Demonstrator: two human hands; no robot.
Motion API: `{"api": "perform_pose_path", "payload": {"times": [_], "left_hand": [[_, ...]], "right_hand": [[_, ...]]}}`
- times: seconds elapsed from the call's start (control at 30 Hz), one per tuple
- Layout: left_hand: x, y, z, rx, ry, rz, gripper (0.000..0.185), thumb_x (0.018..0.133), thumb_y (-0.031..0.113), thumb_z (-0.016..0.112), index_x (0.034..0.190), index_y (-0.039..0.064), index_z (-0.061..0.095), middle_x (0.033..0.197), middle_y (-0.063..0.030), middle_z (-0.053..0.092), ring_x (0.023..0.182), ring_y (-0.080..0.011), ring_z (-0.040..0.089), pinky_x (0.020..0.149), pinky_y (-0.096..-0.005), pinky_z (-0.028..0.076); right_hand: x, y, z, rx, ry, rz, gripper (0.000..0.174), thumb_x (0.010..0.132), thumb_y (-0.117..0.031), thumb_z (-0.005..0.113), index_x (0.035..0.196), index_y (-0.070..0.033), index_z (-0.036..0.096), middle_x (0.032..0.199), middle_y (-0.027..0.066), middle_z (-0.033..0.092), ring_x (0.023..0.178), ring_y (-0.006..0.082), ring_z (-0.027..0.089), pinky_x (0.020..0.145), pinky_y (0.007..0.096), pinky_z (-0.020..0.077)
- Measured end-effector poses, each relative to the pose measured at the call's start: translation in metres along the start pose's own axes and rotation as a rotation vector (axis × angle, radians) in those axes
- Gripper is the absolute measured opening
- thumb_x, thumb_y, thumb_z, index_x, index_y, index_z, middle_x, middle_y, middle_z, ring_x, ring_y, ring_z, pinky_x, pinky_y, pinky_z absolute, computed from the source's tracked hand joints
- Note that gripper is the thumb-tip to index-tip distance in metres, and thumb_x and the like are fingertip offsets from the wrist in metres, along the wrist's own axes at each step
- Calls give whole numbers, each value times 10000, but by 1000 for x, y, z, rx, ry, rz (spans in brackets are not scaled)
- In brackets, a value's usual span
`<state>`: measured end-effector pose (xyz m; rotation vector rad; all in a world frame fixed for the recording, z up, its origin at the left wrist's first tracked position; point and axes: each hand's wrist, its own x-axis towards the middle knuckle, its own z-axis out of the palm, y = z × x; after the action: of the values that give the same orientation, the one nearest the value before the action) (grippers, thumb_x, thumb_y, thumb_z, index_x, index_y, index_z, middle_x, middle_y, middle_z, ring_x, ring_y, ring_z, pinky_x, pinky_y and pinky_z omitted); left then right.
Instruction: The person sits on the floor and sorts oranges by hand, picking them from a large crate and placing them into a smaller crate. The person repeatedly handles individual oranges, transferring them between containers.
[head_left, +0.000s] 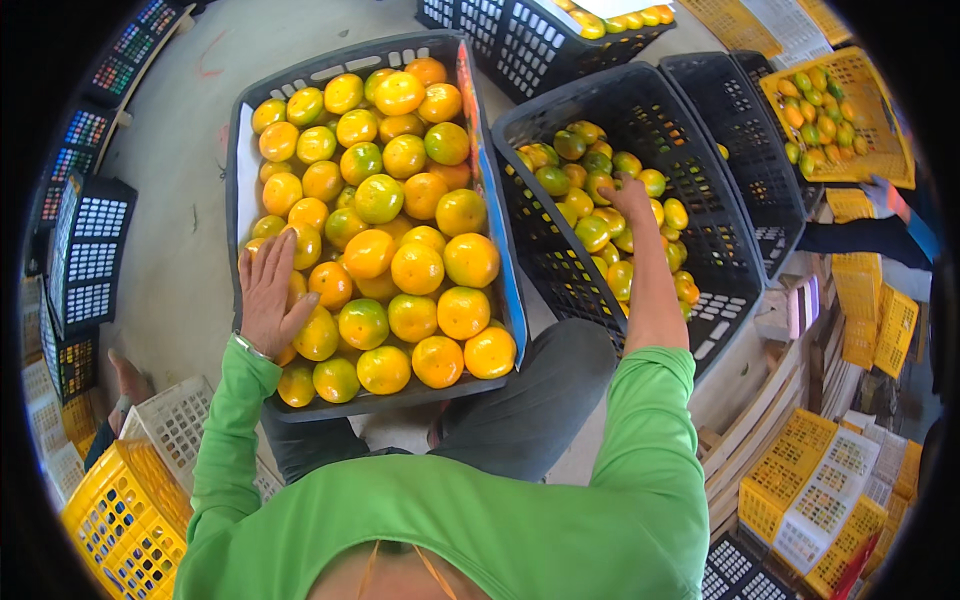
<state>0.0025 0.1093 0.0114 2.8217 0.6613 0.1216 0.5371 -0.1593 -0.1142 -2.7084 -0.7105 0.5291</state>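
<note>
Before me a black plastic crate (367, 409) is filled with orange and yellow-green mandarins (415, 268). Printed card lines its right wall (487, 187), and white lining shows along the left. My left hand (271, 281) lies palm down over fruit at the crate's left edge, thumb spread away from the fingers. To the right, a tilted black crate (645, 82) contains greener, smaller-looking mandarins (592, 234). My right hand (628, 199) reaches down among them, its fingertips against one fruit; whether it grips that fruit is unclear.
More black crates (720, 112) stand beside the tilted one, and another (517, 45) is behind. At far right a person's gloved hand (879, 196) is by a yellow crate (896, 165) of mandarins. Yellow crates (124, 517) lie lower left, near someone's bare foot (129, 377). Wooden slats (765, 409) run right.
</note>
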Motion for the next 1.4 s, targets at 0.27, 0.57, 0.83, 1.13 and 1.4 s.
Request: {"api": "perform_pose_path", "payload": {"times": [0.27,0.57,0.83,1.13,1.4], "left_hand": [[-8,-5,9,15,16,-25,777,863,499,489,1456,42,281,1492,-153,313,1377,-344,268,1134,-514,89],[-8,-6,15,53,173,42,764,868,543,457,1423,35,325,1443,-133,378,1314,-336,345,1128,-531,120],[-8,-8,23,27,194,41,700,869,559,431,1377,78,414,1421,-122,398,1305,-315,350,1122,-552,123],[-7,-10,28,51,236,51,657,860,552,422,1336,101,469,1409,-98,408,1307,-293,347,1123,-565,113],[-6,-9,26,61,208,39,648,873,540,414,1356,110,453,1430,-95,395,1325,-294,331,1133,-549,93]], "right_hand": [[-14,-16,-4,202,160,20,678,727,-342,748,1243,34,522,1132,188,631,978,300,631,833,384,497],[-165,-261,-60,592,-305,-556,555,796,-268,680,1240,14,504,1029,105,608,752,136,572,651,258,461],[-158,-351,12,-239,213,-826,461,821,-288,660,1142,18,534,1033,235,606,972,388,597,828,463,475],[-223,-314,34,-174,-165,-962,277,873,-172,601,1093,-4,596,1071,171,578,1002,335,566,857,393,451],[-235,-318,29,4,-277,-923,366,812,-171,668,1141,-29,591,1082,167,559,1010,358,548,892,409,440]]}}
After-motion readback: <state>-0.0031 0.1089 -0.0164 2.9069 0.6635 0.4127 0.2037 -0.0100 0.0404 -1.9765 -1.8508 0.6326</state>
